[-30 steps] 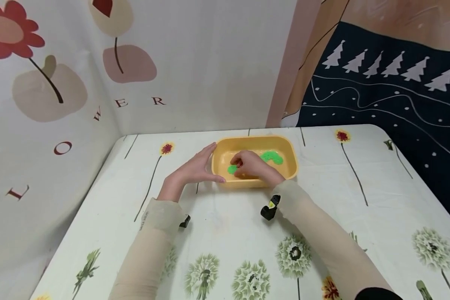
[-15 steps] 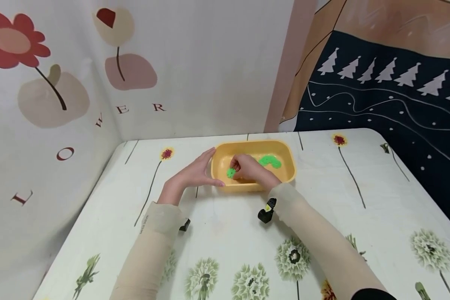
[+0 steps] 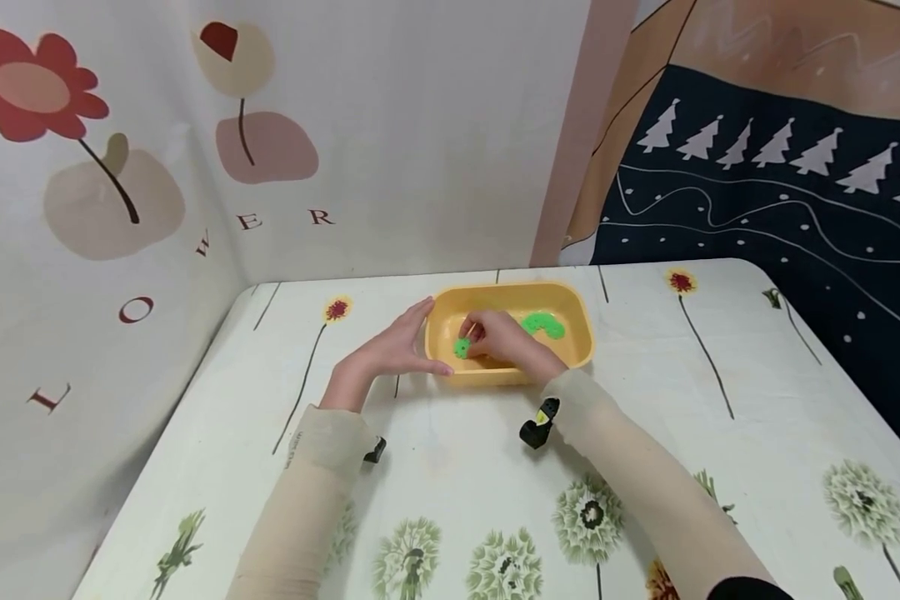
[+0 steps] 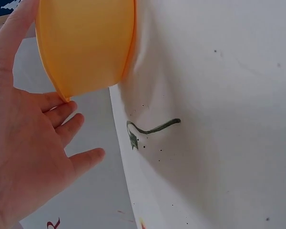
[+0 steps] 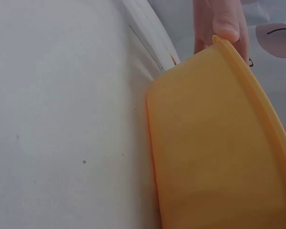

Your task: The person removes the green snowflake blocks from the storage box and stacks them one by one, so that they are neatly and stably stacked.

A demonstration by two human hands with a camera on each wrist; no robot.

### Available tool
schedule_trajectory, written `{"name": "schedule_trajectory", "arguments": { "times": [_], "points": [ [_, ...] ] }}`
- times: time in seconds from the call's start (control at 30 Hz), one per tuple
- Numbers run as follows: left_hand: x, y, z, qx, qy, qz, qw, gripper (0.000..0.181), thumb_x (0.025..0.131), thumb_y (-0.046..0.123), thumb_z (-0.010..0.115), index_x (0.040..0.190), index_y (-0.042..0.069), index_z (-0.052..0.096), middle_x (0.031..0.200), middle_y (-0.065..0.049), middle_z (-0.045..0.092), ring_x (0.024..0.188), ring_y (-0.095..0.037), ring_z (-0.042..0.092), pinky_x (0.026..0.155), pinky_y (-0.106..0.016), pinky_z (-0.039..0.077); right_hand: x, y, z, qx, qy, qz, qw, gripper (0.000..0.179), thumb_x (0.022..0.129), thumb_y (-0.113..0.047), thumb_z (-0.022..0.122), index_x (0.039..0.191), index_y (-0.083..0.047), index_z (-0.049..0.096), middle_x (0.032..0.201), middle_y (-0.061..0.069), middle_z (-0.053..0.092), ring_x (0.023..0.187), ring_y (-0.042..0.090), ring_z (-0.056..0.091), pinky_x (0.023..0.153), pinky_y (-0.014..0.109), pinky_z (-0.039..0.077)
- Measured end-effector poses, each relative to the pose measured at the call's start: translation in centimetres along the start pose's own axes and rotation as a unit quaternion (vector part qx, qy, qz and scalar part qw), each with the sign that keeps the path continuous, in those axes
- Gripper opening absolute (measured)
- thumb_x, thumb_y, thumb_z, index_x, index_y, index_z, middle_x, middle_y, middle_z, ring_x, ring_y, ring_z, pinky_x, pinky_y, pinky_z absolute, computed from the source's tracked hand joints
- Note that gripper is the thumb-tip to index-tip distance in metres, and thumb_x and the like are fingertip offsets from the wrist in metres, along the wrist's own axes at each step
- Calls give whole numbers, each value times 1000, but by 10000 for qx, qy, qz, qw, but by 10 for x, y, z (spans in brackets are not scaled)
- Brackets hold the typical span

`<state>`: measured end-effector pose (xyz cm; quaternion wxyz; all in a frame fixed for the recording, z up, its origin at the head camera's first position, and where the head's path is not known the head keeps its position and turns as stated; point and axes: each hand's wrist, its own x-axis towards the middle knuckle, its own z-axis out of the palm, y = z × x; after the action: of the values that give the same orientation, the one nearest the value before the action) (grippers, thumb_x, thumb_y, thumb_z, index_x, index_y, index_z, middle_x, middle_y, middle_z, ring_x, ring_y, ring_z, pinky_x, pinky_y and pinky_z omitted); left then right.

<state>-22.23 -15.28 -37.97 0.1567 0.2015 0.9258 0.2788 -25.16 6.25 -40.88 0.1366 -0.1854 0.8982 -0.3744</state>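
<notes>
A yellow plastic bin [image 3: 513, 377] stands on the table. My left hand [image 3: 390, 346] spans its left end with fingers and thumb straight, touching the rim; the left wrist view shows fingertips against the bin's corner [image 4: 86, 47]. Inside the bin, my right hand [image 3: 498, 337] curls its fingers and pinches a small round green piece [image 3: 461, 348] with dark dots, near the left end. A second green piece [image 3: 543, 325], curved like an arch, lies on the bin floor at the right. In the right wrist view the bin wall [image 5: 214, 138] hides the right hand's fingers; the left thumb [image 5: 226, 26] touches the rim.
A white flower-printed cloth [image 3: 435, 467] covers the table around the bin. A printed white curtain [image 3: 420, 167] hangs behind, and a dark cloth with white trees [image 3: 757, 192] hangs at the right. Both wrists wear black cameras.
The dotted green piece now shows more between the right fingertips, which have shifted slightly. The left hand stays at the bin's end. The head view has tilted up a little.
</notes>
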Motion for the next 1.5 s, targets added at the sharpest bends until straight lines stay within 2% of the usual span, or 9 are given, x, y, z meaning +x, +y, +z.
{"name": "schedule_trajectory", "arguments": {
  "times": [0.13, 0.27, 0.43, 0.77, 1.03, 1.23, 1.5],
  "points": [
    [0, 1, 4, 77, -100, -41, 9999, 129, 74, 59, 80, 161, 9, 0, 170, -7, -3, 157, -30, 3, 125, -55, 17, -2, 4, 0, 240, 166, -6, 9996, 17, 86, -6, 76, 102, -5, 72, 85, 6, 66, 75, 14, 57, 63, 20, 46],
    [0, 3, 8, 275, -73, -102, 9995, 132, 73, 64, 79, 161, 7, -1, 170, -7, -3, 157, -31, 5, 124, -55, 19, -5, 6, -2, 311, 317, 49, 9990, 17, 86, -6, 75, 103, -6, 74, 86, 6, 68, 74, 14, 57, 62, 19, 45],
    [0, 4, 10, 387, -31, -140, 9991, 130, 74, 62, 79, 161, 6, 1, 170, -8, -2, 157, -32, 7, 124, -55, 20, -8, 3, -6, 447, 487, 291, 9974, 17, 89, -5, 72, 105, -7, 75, 90, 8, 69, 77, 16, 57, 62, 20, 45],
    [1, 5, 8, 347, 13, -228, 9991, 129, 74, 62, 79, 161, 9, 1, 170, -5, 0, 157, -29, 8, 124, -54, 21, -15, 0, -14, 906, 726, 333, 9927, 19, 89, -6, 73, 108, -5, 76, 98, 11, 72, 85, 18, 65, 72, 20, 55],
    [1, 6, 7, 269, 1, -204, 9994, 130, 72, 64, 80, 161, 10, 1, 170, -3, -1, 157, -27, 7, 125, -51, 20, -22, -1, -21, 1486, 705, 371, 9857, 21, 91, -3, 70, 112, -1, 75, 106, 17, 72, 87, 20, 69, 80, 29, 61],
    [1, 5, 6, 198, -5, -204, 9996, 129, 73, 61, 80, 161, 10, 0, 170, -3, -2, 157, -26, 6, 125, -51, 19, -27, -1, -26, 1535, 687, 270, 9854, 22, 92, -5, 70, 114, -2, 74, 107, 17, 72, 86, 20, 70, 78, 28, 61],
    [1, 5, 3, 255, 9, -175, 9995, 129, 74, 62, 79, 161, 11, -1, 170, -3, -2, 158, -25, 5, 125, -51, 20, -36, -5, -32, 1685, 651, 62, 9835, 23, 93, -5, 68, 115, 0, 73, 108, 20, 72, 87, 23, 73, 81, 34, 62]
  ]
}}
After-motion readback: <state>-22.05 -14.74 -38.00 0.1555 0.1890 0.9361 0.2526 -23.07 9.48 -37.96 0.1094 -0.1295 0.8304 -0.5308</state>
